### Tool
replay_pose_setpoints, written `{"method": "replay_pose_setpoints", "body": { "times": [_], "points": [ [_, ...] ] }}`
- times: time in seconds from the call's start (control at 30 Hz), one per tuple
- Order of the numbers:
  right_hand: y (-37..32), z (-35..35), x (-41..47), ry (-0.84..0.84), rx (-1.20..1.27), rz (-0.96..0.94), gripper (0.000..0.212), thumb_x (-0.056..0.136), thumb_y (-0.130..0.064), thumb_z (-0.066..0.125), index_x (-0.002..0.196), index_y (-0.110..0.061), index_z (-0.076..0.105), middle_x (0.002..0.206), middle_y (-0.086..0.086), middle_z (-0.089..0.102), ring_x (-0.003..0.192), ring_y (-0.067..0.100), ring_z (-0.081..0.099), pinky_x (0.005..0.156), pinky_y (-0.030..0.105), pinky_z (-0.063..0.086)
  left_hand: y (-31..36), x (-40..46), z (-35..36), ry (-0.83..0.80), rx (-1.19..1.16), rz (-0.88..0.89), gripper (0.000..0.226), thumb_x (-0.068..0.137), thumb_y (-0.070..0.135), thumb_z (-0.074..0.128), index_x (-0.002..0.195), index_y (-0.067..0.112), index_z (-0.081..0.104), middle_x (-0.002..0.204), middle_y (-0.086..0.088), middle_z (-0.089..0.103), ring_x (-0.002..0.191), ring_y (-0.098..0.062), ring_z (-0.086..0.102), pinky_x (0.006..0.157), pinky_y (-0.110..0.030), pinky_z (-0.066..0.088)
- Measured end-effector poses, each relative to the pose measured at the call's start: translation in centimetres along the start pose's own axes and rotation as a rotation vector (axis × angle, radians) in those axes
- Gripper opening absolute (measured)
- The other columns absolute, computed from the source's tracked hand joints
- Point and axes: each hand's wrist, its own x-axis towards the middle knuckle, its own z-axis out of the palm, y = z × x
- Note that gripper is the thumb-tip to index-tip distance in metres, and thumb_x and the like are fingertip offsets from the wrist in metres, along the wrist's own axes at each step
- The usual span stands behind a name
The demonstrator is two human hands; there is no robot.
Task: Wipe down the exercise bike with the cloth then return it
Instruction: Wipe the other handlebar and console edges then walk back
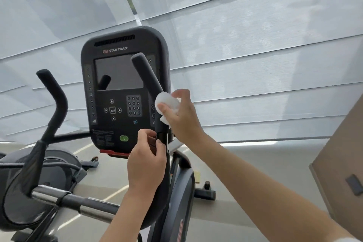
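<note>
Pale roller blinds [255, 49] fill the background, crossed by thin horizontal seams, and a light floor [235, 165] with pale lines is seen below them. Toward three o'clock a beige cabinet corner [337, 159] enters the view. At the centre the exercise bike [176, 188] is seen, its dark console [121, 92] facing the camera with a grey screen, a number keypad and a green button near its lower edge; a red strip sits just under the console. From the console's right side a black padded handlebar [146, 72] rises toward twelve o'clock, and a second, bent handlebar [53, 96] stands at about nine o'clock, well apart from the first. A chrome and black bar [74, 201] crosses the lower left at about seven o'clock. The cloth [167, 104], white and bunched, is pressed against the right handlebar just below its padded part, at about two o'clock from the frame's centre, and it is held by the right hand [182, 118], whose fingers are curled round it, the thumb laid across its front. Just below, the left hand [146, 161] is closed round the same upright post, with its fingers wrapped on the black tube beside the console's lower right corner. Both forearms are bare and reach in from the bottom edge.
</note>
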Motion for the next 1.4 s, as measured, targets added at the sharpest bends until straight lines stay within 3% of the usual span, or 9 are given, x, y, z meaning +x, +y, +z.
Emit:
{"method": "replay_pose_setpoints", "body": {
  "times": [0.2,0.3,0.5,0.7,0.83,0.97,1.17,1.23,1.4],
  "points": [
    [-6.0,1.4,4.8,-0.028,-0.447,-0.775,0.034,0.095,-0.038,0.074,0.113,-0.011,0.064,0.132,0.001,0.055,0.120,0.018,0.057,0.098,0.017,0.045,0.1,-0.2,-0.3,-0.007,0.033,0.014,0.020,0.100,0.020,0.060,0.103,0.032,0.045,0.075,0.019,0.058,0.065,-0.004,0.059,0.058,-0.017,0.039],
    [-5.7,1.9,8.0,-0.201,-0.930,-1.104,0.028,0.096,-0.037,0.073,0.110,-0.012,0.075,0.131,0.003,0.067,0.140,0.027,0.052,0.123,0.047,0.031,-0.1,-0.2,-0.5,-0.020,0.027,0.023,0.020,0.100,0.021,0.061,0.102,0.034,0.045,0.072,0.021,0.057,0.063,-0.001,0.057,0.058,-0.008,0.032],
    [-3.2,3.2,9.2,-0.229,-1.079,-1.056,0.025,0.094,-0.034,0.066,0.081,-0.016,0.078,0.093,-0.006,0.074,0.148,0.024,0.047,0.127,0.068,0.006,-0.7,0.2,-0.4,-0.018,0.003,0.038,0.014,0.099,0.024,0.057,0.105,0.031,0.046,0.069,0.013,0.060,0.060,-0.009,0.057,0.053,-0.021,0.037],
    [-2.3,2.6,4.6,-0.340,-1.078,-0.825,0.034,0.092,-0.042,0.062,0.066,-0.022,0.073,0.070,-0.014,0.064,0.113,0.010,0.065,0.132,0.050,-0.002,-2.7,-1.8,-1.1,-0.107,-0.001,0.105,0.032,0.104,0.046,0.043,0.133,0.034,0.045,0.084,0.014,0.069,0.072,-0.011,0.069,0.068,-0.035,0.059],
    [-2.4,3.0,0.9,-0.550,-1.035,-0.628,0.034,0.093,-0.047,0.063,0.075,-0.021,0.074,0.071,-0.014,0.059,0.085,0.010,0.058,0.119,0.043,0.037,-4.5,-4.4,-1.7,-0.072,0.129,0.142,0.047,0.100,0.060,0.023,0.123,0.035,0.056,0.071,0.020,0.058,0.053,-0.003,0.051,0.053,-0.013,0.036],
    [-4.4,3.1,0.0,-0.763,-1.191,-0.700,0.033,0.097,-0.040,0.068,0.079,-0.014,0.075,0.076,-0.003,0.066,0.082,0.021,0.059,0.098,0.042,0.047,-4.2,-4.4,-1.9,-0.065,0.126,0.116,0.053,0.098,0.060,0.021,0.126,0.031,0.055,0.069,0.016,0.058,0.056,-0.008,0.055,0.054,-0.022,0.037],
    [-12.6,6.2,7.3,-0.434,-1.455,-1.162,0.037,0.099,-0.039,0.058,0.077,-0.013,0.074,0.080,0.003,0.069,0.089,0.029,0.065,0.100,0.044,0.049,-4.1,-4.5,-2.1,-0.053,0.061,0.105,0.048,0.095,0.060,0.016,0.109,0.033,0.053,0.071,0.016,0.058,0.060,-0.008,0.057,0.058,-0.023,0.048],
    [-14.4,6.7,9.6,-0.488,-1.727,-1.068,0.038,0.102,-0.041,0.053,0.086,-0.015,0.076,0.087,0.003,0.070,0.096,0.030,0.063,0.102,0.043,0.045,-4.2,-4.5,-2.1,-0.066,0.064,0.098,0.051,0.094,0.060,0.015,0.110,0.032,0.054,0.075,0.012,0.063,0.065,-0.011,0.063,0.064,-0.031,0.055],
    [-13.3,8.5,9.4,-0.408,-2.112,-0.771,0.026,0.092,-0.044,0.050,0.071,-0.031,0.057,0.083,-0.007,0.067,0.085,0.021,0.059,0.063,0.031,0.026,-4.1,-4.7,-1.9,-0.039,0.094,0.064,0.036,0.098,0.055,0.025,0.090,0.030,0.049,0.059,0.010,0.046,0.056,-0.013,0.054,0.055,-0.030,0.042]
  ]
}}
